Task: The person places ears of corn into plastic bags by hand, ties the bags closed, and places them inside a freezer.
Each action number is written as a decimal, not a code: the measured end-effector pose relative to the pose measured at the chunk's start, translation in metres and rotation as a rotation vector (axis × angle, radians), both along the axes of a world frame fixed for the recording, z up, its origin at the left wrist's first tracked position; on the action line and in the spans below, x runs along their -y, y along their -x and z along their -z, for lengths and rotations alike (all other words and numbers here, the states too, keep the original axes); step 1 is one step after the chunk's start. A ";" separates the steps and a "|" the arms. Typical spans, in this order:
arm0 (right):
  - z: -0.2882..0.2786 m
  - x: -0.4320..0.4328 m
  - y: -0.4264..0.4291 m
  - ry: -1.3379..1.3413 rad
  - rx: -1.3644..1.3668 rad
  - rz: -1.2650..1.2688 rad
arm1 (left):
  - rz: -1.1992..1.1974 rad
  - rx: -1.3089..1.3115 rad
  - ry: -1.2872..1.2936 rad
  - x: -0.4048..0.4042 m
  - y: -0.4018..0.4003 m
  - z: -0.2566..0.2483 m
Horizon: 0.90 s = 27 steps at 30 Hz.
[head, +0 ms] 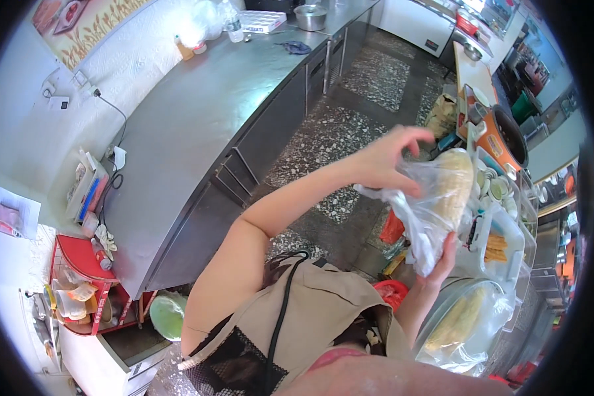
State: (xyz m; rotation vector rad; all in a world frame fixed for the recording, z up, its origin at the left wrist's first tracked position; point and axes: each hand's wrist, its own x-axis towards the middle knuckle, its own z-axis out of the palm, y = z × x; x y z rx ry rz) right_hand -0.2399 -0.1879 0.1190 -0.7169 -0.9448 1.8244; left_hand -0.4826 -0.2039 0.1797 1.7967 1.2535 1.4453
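A clear plastic bag (453, 185) with a long, pale yellow, ribbed foodstuff inside is held up before me on the right. My right hand (443, 260) supports it from below, thumb against the plastic. Above the bag's loose side, my left hand (393, 161) has its fingers curled and apart from the thumb. The thumb overlaps the film; I cannot tell whether it presses on it. Below, another clear bag (458, 319) of pale yellow food lies over a round container. Beside it, brown strips (496, 247) sit in a white plastic tray (512, 225).
A long steel counter (188, 119) runs along the left, with a water bottle (232, 22) and steel bowl (311, 17) at its far end. An orange pot (500, 141) stands at right, near small dishes (495, 190). A green bucket (168, 314) and red rack (86, 257) are lower left.
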 end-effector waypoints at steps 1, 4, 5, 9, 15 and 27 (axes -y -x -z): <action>0.005 0.003 0.008 0.004 0.003 -0.004 | -0.090 -0.036 -0.178 0.007 0.017 0.005; 0.008 0.018 0.039 -0.159 0.179 -0.011 | -0.142 -0.162 -0.380 0.020 0.039 0.009; 0.018 0.020 0.042 -0.182 0.283 0.004 | -0.186 -0.161 -0.367 0.017 0.048 0.015; 0.006 0.036 0.068 -0.234 0.376 0.015 | -0.270 -0.025 -0.214 0.000 0.048 0.026; 0.017 0.054 0.048 -0.275 0.375 0.015 | 0.009 -0.127 -0.155 -0.031 0.036 0.014; 0.004 0.067 -0.012 -0.036 0.393 -0.127 | 0.843 -0.119 0.402 -0.090 -0.060 -0.012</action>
